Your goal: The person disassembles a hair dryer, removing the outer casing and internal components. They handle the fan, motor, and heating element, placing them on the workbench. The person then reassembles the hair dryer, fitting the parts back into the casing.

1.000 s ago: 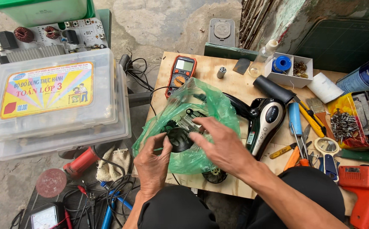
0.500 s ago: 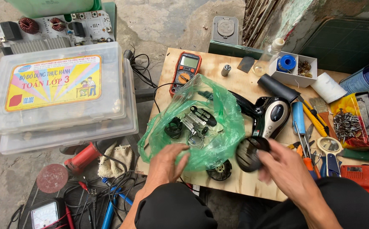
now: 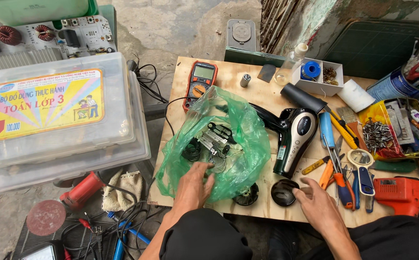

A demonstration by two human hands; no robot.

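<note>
A green plastic bag [image 3: 238,144] lies open on the wooden board [image 3: 267,91], with small black and metal parts [image 3: 212,139] inside it. My left hand [image 3: 193,185] rests flat on the bag's near edge, fingers spread, holding nothing. My right hand [image 3: 317,204] sits at the board's near edge, its fingertips on a round black cap [image 3: 283,192] that lies on the wood. A black and silver hair dryer [image 3: 293,130] lies just beyond that cap. Another round black part [image 3: 248,195] peeks from under the bag.
A multimeter [image 3: 200,82] lies at the board's far left. Screwdrivers, pliers and a magnifier [image 3: 344,163] crowd the right, with a tray of screws [image 3: 378,135] and an orange drill [image 3: 402,192]. Clear plastic boxes [image 3: 60,115] stand left; cables [image 3: 108,226] and a red tool cover the floor.
My right hand has drawn the round black cap out of the bag, carried it right and set it on the board. My left hand moved from holding the bag to resting on it.
</note>
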